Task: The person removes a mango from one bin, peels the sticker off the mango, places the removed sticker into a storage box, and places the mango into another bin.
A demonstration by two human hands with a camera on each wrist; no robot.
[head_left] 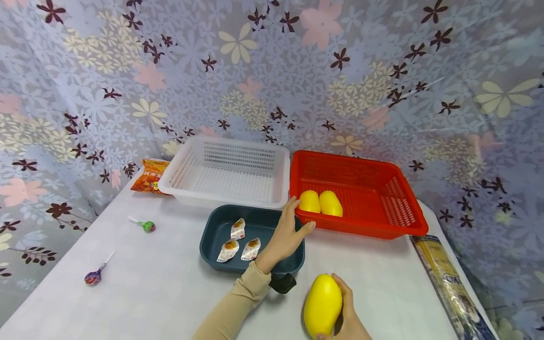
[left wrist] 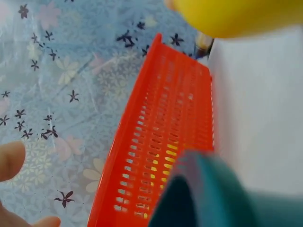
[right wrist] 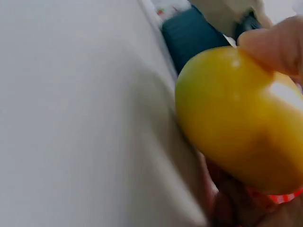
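Observation:
My right hand (head_left: 349,314) grips a large yellow mango (head_left: 322,304) low over the front of the table; thumb and fingers lie round it in the right wrist view, where the mango (right wrist: 232,123) fills the right side. My left hand (head_left: 285,235) is above the right part of a dark teal tray (head_left: 205,236), its fingers spread and holding nothing. Its fingertips are near the left front corner of a red basket (head_left: 361,226); whether they touch the rim I cannot tell. Two yellow mangoes (head_left: 330,204) lie inside that basket. Several small white packets (head_left: 250,250) lie in the tray.
A white basket (head_left: 229,200) stands behind the tray, beside the red one. An orange snack bag (head_left: 148,177) leans at its left. Two lollipops, one green (head_left: 148,226) and one purple (head_left: 92,277), lie at left. A long printed package (head_left: 450,283) lies along the right edge.

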